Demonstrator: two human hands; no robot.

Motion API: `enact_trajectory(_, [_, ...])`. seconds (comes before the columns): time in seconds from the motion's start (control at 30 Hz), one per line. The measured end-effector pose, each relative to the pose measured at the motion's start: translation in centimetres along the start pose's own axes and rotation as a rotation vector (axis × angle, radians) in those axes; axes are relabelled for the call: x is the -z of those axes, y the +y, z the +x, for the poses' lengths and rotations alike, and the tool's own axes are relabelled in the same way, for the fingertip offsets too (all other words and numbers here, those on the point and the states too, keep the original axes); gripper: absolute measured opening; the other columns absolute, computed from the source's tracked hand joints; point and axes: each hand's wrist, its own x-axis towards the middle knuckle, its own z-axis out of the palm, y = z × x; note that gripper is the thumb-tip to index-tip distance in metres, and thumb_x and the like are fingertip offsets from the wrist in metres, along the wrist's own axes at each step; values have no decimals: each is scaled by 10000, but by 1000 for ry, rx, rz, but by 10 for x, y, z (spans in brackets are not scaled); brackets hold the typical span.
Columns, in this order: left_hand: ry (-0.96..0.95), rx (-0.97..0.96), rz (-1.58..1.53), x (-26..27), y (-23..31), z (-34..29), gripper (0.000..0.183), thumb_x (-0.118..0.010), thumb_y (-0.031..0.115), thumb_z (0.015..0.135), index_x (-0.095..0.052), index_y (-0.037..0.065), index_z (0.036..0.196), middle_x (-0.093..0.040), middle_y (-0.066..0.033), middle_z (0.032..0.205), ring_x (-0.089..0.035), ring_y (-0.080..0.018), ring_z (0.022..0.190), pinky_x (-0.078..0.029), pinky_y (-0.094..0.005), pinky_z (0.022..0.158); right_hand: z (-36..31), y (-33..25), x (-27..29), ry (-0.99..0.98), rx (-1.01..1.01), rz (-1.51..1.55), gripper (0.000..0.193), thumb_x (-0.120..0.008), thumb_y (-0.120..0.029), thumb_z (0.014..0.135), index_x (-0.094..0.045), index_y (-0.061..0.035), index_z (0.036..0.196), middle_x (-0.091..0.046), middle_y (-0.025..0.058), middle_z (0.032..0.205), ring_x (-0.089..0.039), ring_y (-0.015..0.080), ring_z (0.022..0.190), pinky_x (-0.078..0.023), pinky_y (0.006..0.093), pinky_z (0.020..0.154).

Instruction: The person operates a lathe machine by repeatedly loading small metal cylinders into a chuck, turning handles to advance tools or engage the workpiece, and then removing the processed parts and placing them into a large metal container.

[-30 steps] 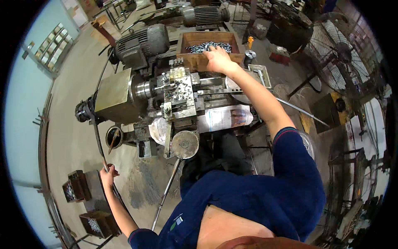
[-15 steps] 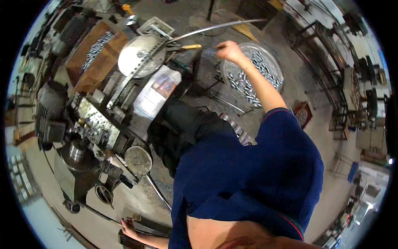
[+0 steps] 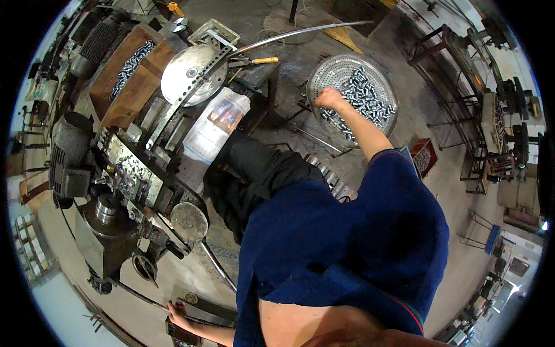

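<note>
Newspaper (image 3: 214, 124) on the near side of the lathe (image 3: 130, 170) is the only thing with obvious print: pale sheet, colour photo, a bluish line near one end, lettering too small for me to read. Right hand (image 3: 329, 98) is at the left edge of a round perforated metal basin (image 3: 330, 70); its fingers look curled in, but I can't tell if they're pinched on anything. The loose pile of short shiny metal cylinders (image 3: 367, 95) sits inside that basin, mostly right of the hand. Left hand (image 3: 178, 315) is way down at the lower left, fingers wrapped on a dark rod (image 3: 141, 296). Up by the lathe there's a wooden box (image 3: 118, 110) with more small metal pieces in it, next to a pale round disc (image 3: 173, 78) with a hole-punched metal bar (image 3: 165, 123) across it. A yellow-handled tool (image 3: 265, 60) lies on a dark table just beyond. Floor (image 3: 439, 199) is bare grey concrete, stained darker near the machine, with a straw broom head (image 3: 342, 39) past the basin and a reddish box (image 3: 424, 157) of bits to the right.
</note>
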Motion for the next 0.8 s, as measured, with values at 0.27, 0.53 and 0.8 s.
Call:
enact_trajectory(0.27, [-56,25,-65,6,-4,4,333,-638,238,848,-579,-52,1000,-566,-90,683,-541,-171,596,-506,-323,593,-10,-19,27,-3,-255,201,425,-594,-360,668,-658,-24,922,-607,203,1057,-594,314,985,-478,384,835])
enact_trajectory(0.53, [47,10,126,-4,6,2,454,-650,281,824,-535,-112,1021,-612,-171,754,-609,-255,647,-521,-373,621,-10,-22,26,32,-261,161,406,-592,-354,686,-651,-42,939,-614,187,1041,-593,308,969,-473,374,841])
enact_trajectory(0.8, [-14,-554,657,-97,158,-104,412,-582,189,859,-514,-7,1214,-645,-160,807,-601,-195,695,-462,-302,640,-72,-168,155,376,593,668,263,-598,-115,603,-696,-34,834,-628,150,951,-626,287,840,-495,326,754])
